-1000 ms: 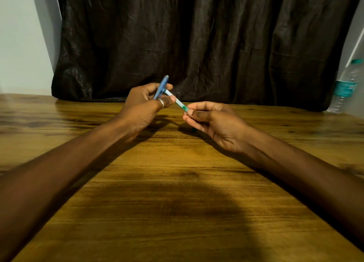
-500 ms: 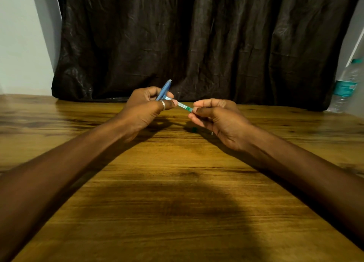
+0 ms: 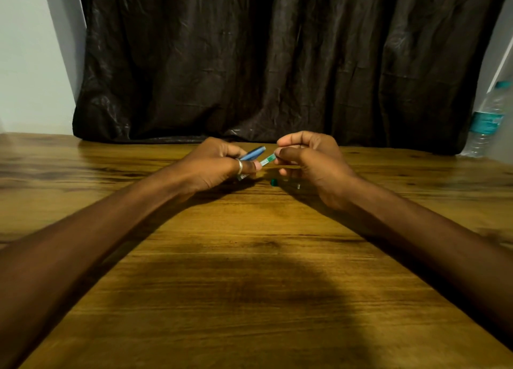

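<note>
- the left hand (image 3: 219, 166) is curled shut round a blue pen piece (image 3: 254, 152), whose tip pokes out past the fingers toward the right; its thumb, with a ring (image 3: 239, 166) on it, also presses on the near end of a thin clear-and-green tube (image 3: 268, 160).
- the right hand (image 3: 311, 160) pinches the other end of the thin clear-and-green tube between thumb and forefinger, the remaining fingers curled under.
- the tube spans the small gap between the two hands, held just above the surface (image 3: 249, 257), tilted up toward the right.
- a small green bit (image 3: 274, 182) lies on the surface just below that gap, touching neither hand.
- both forearms reach in from the near edge.
- a dark curtain (image 3: 277, 63) hangs behind the far edge, and a water bottle (image 3: 485, 121) stands at the far right, well apart from the hands.
</note>
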Tool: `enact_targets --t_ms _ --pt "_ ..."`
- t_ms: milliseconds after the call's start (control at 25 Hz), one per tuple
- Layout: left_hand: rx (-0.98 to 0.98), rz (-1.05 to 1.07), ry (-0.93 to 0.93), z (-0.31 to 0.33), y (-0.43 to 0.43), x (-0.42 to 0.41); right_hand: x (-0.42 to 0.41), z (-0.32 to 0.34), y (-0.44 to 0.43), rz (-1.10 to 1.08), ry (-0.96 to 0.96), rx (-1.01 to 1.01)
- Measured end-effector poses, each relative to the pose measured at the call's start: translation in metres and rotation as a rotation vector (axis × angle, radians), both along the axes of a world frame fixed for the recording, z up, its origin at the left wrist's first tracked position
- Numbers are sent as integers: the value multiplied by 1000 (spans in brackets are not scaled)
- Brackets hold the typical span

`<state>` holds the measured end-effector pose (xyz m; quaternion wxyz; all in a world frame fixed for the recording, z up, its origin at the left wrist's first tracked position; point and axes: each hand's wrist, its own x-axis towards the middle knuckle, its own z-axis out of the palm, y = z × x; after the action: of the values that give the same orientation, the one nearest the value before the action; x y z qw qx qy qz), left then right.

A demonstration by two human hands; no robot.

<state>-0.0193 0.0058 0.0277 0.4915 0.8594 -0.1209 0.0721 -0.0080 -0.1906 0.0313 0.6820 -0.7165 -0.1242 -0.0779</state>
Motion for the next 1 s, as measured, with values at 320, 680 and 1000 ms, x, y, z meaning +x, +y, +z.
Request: enact_targets --t_ms 320,680,1000 --pt "23 29 18 3 11 4 18 5 -23 -129 -17 30" --pt "293 -38 7 -5 15 11 29 4 -36 -217 -38 28" --pt "445 -30 -127 -10 10 14 32 1 -34 -197 -35 0"
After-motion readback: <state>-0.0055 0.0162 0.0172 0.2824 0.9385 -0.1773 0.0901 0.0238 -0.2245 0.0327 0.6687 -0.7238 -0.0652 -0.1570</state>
